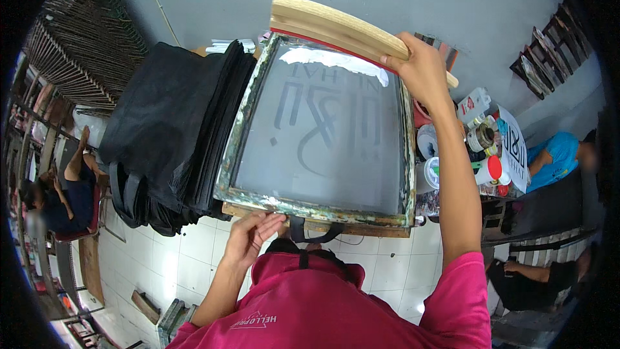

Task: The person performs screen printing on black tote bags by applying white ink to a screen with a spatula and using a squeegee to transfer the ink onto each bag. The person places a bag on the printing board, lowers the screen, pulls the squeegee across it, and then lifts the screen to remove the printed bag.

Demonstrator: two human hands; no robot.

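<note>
Basically, squeegee (336, 29) at upper centre, along screen frame's (316, 209) far edge; right hand (423, 68) clamped on its right end. Wooden bar looks stiff, fairly light; best held by the wood. Left hand (245, 236) at lower rim, fingers loosely bunched, can't tell if gripping. White ink (329, 58) probably slippery, mesh (265, 168) delicate. Room over mesh; black bags (161, 103) crowd left, tubs (427, 176) right.

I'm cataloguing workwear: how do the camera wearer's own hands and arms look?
The left hand and right hand are bare, no gloves, rings or watch visible. Both forearms are uncovered. The right sleeve is short and magenta; the left sleeve, also magenta, shows only partly.
</note>
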